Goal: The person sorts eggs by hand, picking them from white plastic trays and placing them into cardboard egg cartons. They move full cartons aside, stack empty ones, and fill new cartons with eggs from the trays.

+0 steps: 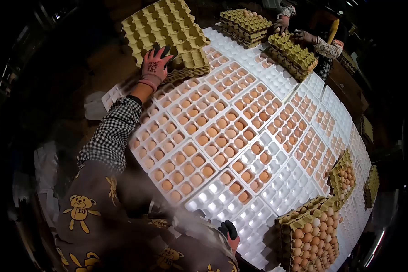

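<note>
My left hand point(155, 68), in a pink and black glove, lies with spread fingers on the near edge of yellow-green pulp egg trays point(165, 28). The top tray holds no eggs and sits askew on the stack point(188, 65). Low in the view is my right hand point(231, 235), partly cut off by my clothing. Its dark fingertips point up and slightly apart, with nothing visible between them. Beside it lie unfilled white egg cartons point(254, 224). Brown eggs point(222, 140) fill many cartons in front of me.
A stack of pulp trays full of eggs point(310, 235) stands at the lower right, another point(342, 177) beyond it. Across the table, a co-worker's gloved hands point(306, 37) are at a tray stack point(292, 54). Another tray stack point(245, 27) holds a few eggs.
</note>
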